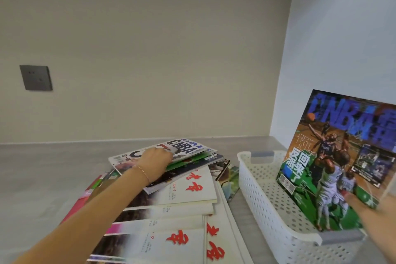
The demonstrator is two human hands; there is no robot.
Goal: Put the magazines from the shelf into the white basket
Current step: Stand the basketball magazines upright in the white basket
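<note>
A spread pile of magazines [182, 195] lies on the grey shelf [42, 178]. On top sits a white NBA magazine [188, 148], and my left hand [156, 161] rests on it with fingers curled at its edge. To the right stands the white perforated basket [261, 195]. My right hand [377, 221] grips the lower corner of a green and blue NBA magazine [338, 156], which stands tilted with its bottom edge inside the basket.
A pale back wall holds a grey socket plate [36, 77] at the left. A white side wall [342, 38] closes the shelf on the right, just behind the basket. Bare shelf surface extends to the left of the pile.
</note>
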